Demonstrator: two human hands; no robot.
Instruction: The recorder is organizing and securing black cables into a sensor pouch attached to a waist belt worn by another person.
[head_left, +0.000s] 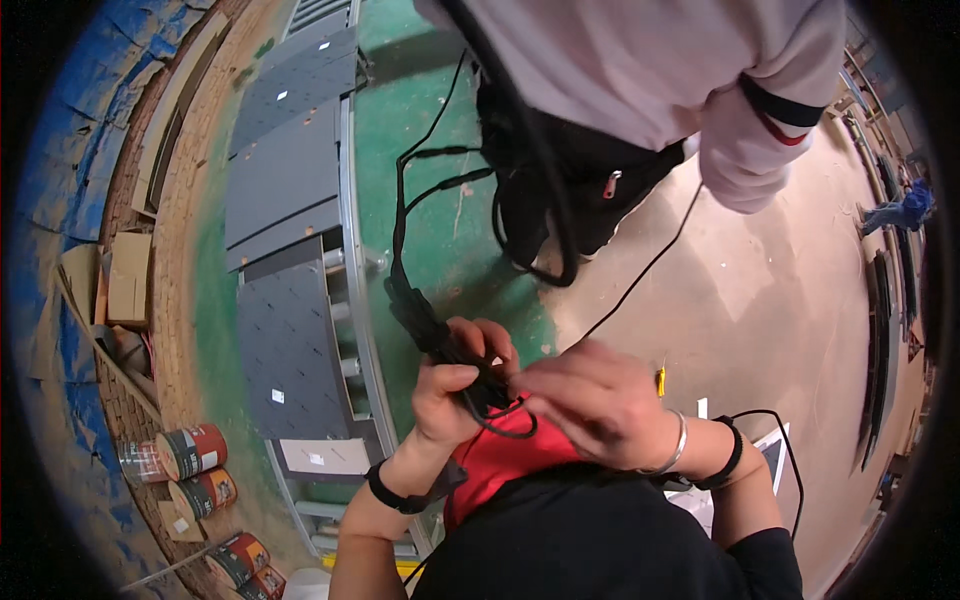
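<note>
While the left hand [455, 385] has its fingers closed around the black cable bundle [414, 316], held in the air, the bundle slants from upper left down toward the right hand [598, 402], just beside; whether these blurred fingers grip, I cannot tell.

Black cable bundle [417, 315] | strands were gathered together, two side branches carrying thicker sections [465, 180] | it slanted, upper run extending forward, lower end curled in a loop [511, 436] | left hand [450, 385] gripped it; blurred right hand [592, 402] probably touched it
</note>
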